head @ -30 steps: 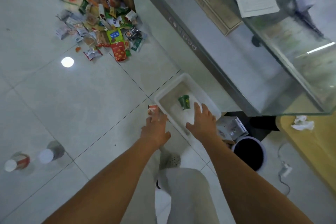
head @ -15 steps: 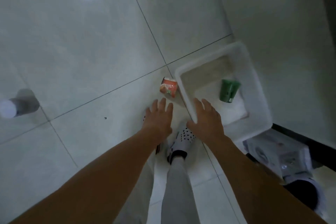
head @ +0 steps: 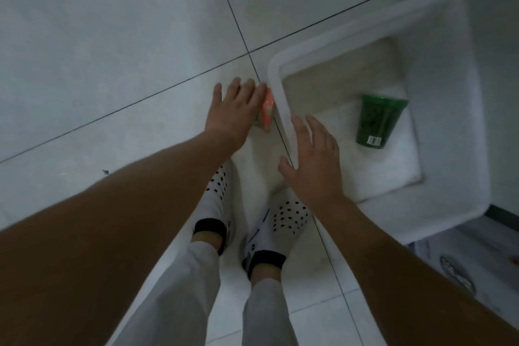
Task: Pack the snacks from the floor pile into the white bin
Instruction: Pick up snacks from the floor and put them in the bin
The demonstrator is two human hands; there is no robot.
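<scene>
Both grips wide, left hand (head: 233,112) flat over orange snack pack (head: 266,115) on floor (head: 112,36) at frame centre, just beside white bin (head: 446,87), right hand (head: 311,160) spread over its rim, green cup (head: 377,121) inside

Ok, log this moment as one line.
left hand open over orange snack; right hand open at white bin rim; green cup lying in bin

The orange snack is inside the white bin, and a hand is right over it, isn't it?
Not quite. The orange snack lies on the floor just outside the white bin, right beside its rim, not inside. The left hand is right over it, fingers spread, as the head view shows.
</scene>
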